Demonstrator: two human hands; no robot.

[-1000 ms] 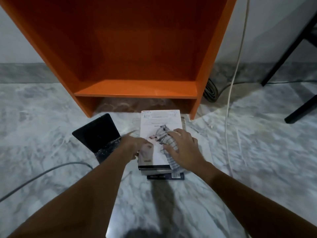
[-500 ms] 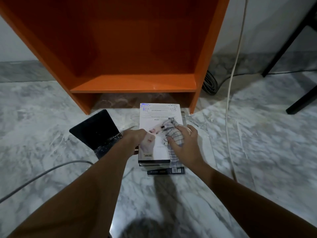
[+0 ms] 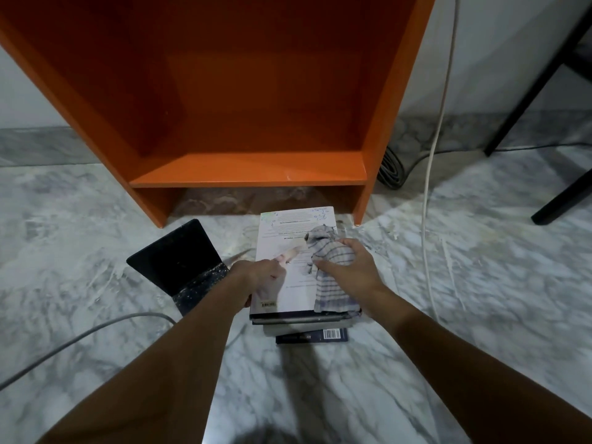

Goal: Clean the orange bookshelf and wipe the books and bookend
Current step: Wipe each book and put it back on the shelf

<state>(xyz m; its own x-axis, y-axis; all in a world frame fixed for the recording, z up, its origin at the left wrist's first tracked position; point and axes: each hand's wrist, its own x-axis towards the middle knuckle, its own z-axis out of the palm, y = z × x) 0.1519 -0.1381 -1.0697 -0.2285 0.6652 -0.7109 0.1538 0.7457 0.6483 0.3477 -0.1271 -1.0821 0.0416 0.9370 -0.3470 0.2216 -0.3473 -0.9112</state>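
A stack of books lies on the marble floor in front of the orange bookshelf (image 3: 250, 174), whose shelf holds nothing. The top book (image 3: 288, 232) shows a white cover. My right hand (image 3: 349, 267) presses a striped grey cloth (image 3: 330, 261) onto that cover, fingers curled over the cloth. My left hand (image 3: 259, 277) holds the top book at its left edge, with the index finger stretched across the cover. A black bookend (image 3: 179, 261), speckled with dust, stands on the floor just left of the stack. A dark blue book (image 3: 312, 336) sticks out at the bottom of the stack.
A white cable (image 3: 439, 129) hangs down right of the shelf beside a coiled dark cable (image 3: 390, 168). Black furniture legs (image 3: 528, 81) stand at the far right. A grey cable (image 3: 80, 334) runs across the floor at the left.
My right hand has slid the cloth farther up the white cover, toward the shelf. The left hand has stayed at the book's left edge and stretched its index finger across the cover.
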